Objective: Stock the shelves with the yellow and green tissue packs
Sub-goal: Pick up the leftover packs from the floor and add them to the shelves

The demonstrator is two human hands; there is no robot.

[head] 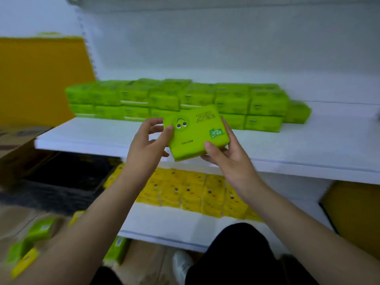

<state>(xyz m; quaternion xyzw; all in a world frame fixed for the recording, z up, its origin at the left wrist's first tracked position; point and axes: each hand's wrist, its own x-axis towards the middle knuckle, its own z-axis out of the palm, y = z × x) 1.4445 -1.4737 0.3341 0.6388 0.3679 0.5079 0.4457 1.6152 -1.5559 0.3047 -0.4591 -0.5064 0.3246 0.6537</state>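
A green tissue pack [193, 131] with a cartoon face is held flat over the front edge of the upper white shelf [86, 136]. My left hand [148, 142] grips its left edge, thumb on top. My right hand [226, 155] grips its right near corner, thumb on top and fingers beneath. Behind it, several green packs [176, 99] stand stacked two high in a row on that shelf. Several yellow packs [193, 192] lie in rows on the lower white shelf [185, 225].
Loose green and yellow packs [33, 243] lie on the floor at lower left, another green one [118, 249] near the lower shelf's edge. A cardboard box [16, 145] sits at left. Yellow panels stand at left and lower right. My knee [236, 249] is below.
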